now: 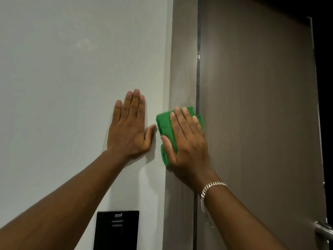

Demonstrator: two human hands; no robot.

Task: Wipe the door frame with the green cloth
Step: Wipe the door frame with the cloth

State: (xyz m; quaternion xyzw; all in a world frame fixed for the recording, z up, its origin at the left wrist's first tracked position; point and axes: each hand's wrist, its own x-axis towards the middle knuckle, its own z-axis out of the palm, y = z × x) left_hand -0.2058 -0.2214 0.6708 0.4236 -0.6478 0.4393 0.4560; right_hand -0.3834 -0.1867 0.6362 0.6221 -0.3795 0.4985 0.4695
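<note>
A brown wood-grain door frame (183, 60) runs upright down the middle of the view, between the pale wall and the door. My right hand (187, 141) lies flat on the folded green cloth (164, 126) and presses it against the frame at about mid-height. The cloth sticks out to the left of and above my fingers, and its left edge overlaps the wall. My left hand (128, 127) rests flat on the wall just left of the frame, fingers together and pointing up, holding nothing. Its thumb nearly touches the cloth.
The brown door (261, 114) fills the right side, with a dark gap along the frame. A metal door handle (323, 231) shows at the lower right edge. A black wall panel (117, 230) sits low on the pale wall (63, 78), below my left forearm.
</note>
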